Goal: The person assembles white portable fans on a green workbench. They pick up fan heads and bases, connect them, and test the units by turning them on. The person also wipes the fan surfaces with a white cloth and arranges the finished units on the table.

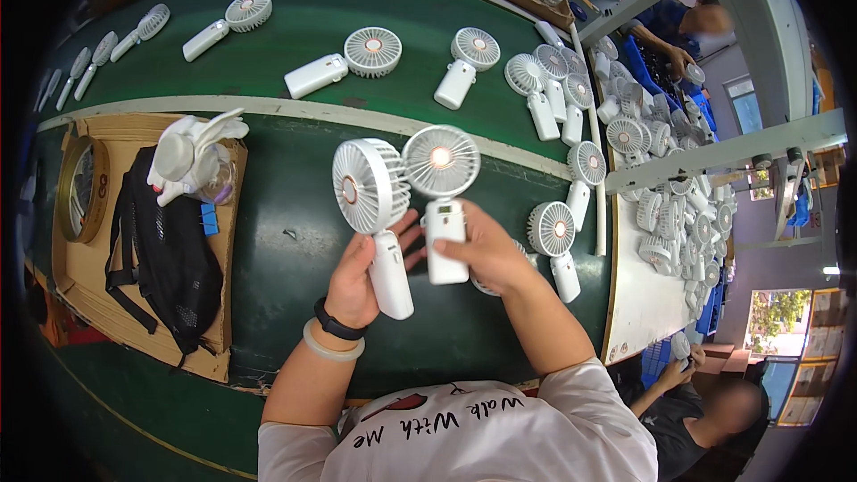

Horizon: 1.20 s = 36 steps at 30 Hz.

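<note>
Two white handheld fans are held up side by side over the green worktop. My left hand is closed around the handle of the left fan, whose round head is turned partly sideways. The right fan is in my right hand, with the thumb across its handle and a small dark window near the handle's top. Its blades look blurred behind the grille, and its centre is pale orange. The two fan heads nearly touch or overlap. Close to my right forearm another fan lies on the worktop, and one more is partly hidden behind that hand.
Several fans lie along the green belt beyond me. At right, a white table bears a heap of fans. A cardboard tray at left holds a black bag, white gloves and a tape roll. Two people work at right.
</note>
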Each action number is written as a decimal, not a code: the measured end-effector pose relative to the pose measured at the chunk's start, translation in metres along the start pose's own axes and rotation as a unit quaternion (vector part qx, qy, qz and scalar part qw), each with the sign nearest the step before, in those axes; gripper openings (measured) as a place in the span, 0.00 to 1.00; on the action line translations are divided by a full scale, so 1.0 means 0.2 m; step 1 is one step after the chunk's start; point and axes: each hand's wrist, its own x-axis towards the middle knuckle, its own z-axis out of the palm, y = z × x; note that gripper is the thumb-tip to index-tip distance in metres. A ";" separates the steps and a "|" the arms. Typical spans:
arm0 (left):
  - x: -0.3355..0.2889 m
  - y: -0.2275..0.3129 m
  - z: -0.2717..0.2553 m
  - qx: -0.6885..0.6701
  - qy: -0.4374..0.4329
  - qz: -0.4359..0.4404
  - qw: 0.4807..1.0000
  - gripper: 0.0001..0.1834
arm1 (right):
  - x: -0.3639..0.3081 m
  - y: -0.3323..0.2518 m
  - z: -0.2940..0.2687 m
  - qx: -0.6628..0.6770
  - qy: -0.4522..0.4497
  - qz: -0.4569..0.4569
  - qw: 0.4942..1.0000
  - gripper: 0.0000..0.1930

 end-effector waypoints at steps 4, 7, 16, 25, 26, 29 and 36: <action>-0.02 -0.02 -0.08 -0.010 0.015 -0.024 1.000 0.25 | -0.05 -0.10 0.14 -0.238 -0.117 0.038 0.963 0.44; -0.03 -0.02 -0.05 -0.042 0.032 -0.007 0.999 0.25 | -0.02 -0.08 0.15 -0.407 -0.142 -0.086 0.898 0.40; -0.01 -0.01 -0.01 -0.070 0.013 0.055 0.996 0.25 | 0.57 -0.39 -0.28 -0.483 0.174 -0.201 0.834 0.22; -0.01 0.04 0.04 -0.230 0.082 0.055 0.968 0.31 | 0.82 -0.33 -0.54 -0.693 0.334 -0.063 0.636 0.26; 0.00 0.05 0.03 -0.288 0.071 0.024 0.955 0.33 | 0.75 -0.33 -0.52 -0.712 0.323 -0.145 0.606 0.23; 0.01 0.09 0.08 -0.396 0.019 -0.073 0.915 0.35 | 0.42 -0.36 -0.34 -0.612 0.206 -0.350 0.678 0.15; -0.03 0.06 0.03 -0.288 -0.048 -0.087 0.953 0.40 | -0.11 -0.25 0.10 -0.240 -0.141 -0.015 0.960 0.25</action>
